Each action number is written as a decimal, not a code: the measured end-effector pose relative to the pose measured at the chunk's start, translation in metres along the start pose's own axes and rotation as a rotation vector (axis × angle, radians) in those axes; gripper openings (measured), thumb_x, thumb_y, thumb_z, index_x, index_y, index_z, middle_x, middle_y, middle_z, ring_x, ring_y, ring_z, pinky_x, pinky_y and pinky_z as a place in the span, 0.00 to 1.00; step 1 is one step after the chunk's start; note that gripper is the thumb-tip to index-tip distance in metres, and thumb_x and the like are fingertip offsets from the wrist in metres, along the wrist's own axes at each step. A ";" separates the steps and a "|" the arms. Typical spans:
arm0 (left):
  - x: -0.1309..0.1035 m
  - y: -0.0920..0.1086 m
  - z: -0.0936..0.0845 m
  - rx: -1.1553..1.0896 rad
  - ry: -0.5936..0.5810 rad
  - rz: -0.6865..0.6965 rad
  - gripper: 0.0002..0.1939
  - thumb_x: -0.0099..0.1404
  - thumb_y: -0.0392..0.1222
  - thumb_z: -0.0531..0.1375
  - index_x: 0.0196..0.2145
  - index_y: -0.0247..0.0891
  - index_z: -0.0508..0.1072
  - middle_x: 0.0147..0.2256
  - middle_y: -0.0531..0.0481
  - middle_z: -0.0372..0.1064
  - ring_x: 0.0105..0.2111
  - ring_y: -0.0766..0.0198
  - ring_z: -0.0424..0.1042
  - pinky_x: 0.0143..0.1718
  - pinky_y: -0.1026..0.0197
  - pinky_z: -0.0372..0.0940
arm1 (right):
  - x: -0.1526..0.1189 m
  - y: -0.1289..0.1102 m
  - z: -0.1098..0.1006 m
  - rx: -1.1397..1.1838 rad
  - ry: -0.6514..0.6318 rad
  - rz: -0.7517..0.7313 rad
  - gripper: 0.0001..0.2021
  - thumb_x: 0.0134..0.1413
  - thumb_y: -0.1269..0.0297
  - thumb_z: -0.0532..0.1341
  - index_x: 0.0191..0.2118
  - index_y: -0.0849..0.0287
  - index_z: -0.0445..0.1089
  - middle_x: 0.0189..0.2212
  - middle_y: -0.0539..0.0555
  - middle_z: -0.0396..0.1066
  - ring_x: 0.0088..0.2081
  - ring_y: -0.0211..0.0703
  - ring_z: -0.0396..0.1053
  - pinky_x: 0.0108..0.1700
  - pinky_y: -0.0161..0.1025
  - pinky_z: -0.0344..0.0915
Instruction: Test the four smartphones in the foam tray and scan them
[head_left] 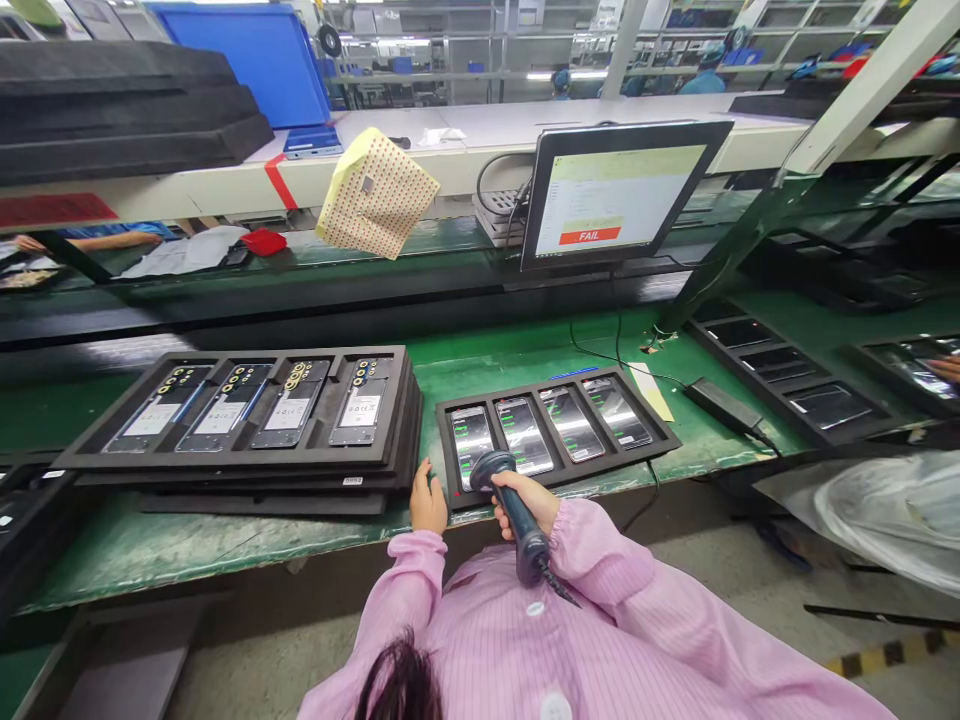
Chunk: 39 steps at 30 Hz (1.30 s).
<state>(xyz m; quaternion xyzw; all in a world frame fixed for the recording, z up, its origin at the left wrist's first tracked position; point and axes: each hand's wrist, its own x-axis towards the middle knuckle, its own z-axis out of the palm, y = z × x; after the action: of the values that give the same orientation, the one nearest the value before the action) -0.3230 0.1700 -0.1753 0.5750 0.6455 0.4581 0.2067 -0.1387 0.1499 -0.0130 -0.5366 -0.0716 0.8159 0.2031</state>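
My right hand [541, 498] is wrapped round a dark handheld barcode scanner [525, 535]. The scanner's head is above the leftmost smartphone [471, 436] in a black foam tray [664, 440], hiding part of that phone. Several phones lie screen up in this tray, with green marks lit on their dark displays. My left hand [429, 503] rests at the bench edge beside the tray's left end, fingers stretched out and holding nothing. Left of it stands a stack of black foam trays [255, 461]; the top one carries several phones with their backs up and inner parts showing.
A monitor [615, 195] behind the tray shows a red FAIL bar. A black power adapter [724, 408] with cables lies right of the tray. Further right is another phone tray [795, 375], near a co-worker's hand [946, 370]. A dotted sheet [379, 195] hangs from the shelf.
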 end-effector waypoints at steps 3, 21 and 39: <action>0.001 -0.001 0.000 -0.011 0.012 0.008 0.16 0.62 0.38 0.48 0.47 0.38 0.66 0.50 0.42 0.66 0.50 0.60 0.66 0.51 0.54 0.61 | 0.005 -0.007 0.009 -0.022 0.052 -0.033 0.14 0.58 0.58 0.48 0.26 0.60 0.58 0.12 0.48 0.59 0.12 0.34 0.58 0.14 0.31 0.60; -0.002 0.015 -0.003 -0.091 -0.037 -0.047 0.16 0.62 0.36 0.47 0.47 0.35 0.65 0.51 0.40 0.65 0.52 0.61 0.64 0.54 0.55 0.58 | -0.021 -0.002 0.022 -0.042 0.106 -0.041 0.15 0.59 0.56 0.48 0.26 0.60 0.58 0.12 0.47 0.59 0.13 0.33 0.58 0.15 0.30 0.60; 0.000 0.016 -0.006 0.007 -0.077 -0.063 0.17 0.61 0.38 0.49 0.48 0.34 0.65 0.54 0.38 0.61 0.55 0.58 0.61 0.57 0.54 0.55 | -0.031 0.011 0.007 -0.344 0.387 -0.781 0.13 0.40 0.57 0.62 0.31 0.56 0.59 0.17 0.44 0.64 0.18 0.38 0.63 0.24 0.37 0.63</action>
<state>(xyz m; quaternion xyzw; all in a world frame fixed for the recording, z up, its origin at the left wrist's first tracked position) -0.3191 0.1664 -0.1591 0.5724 0.6564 0.4267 0.2438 -0.1371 0.1279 0.0129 -0.6378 -0.3630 0.5396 0.4126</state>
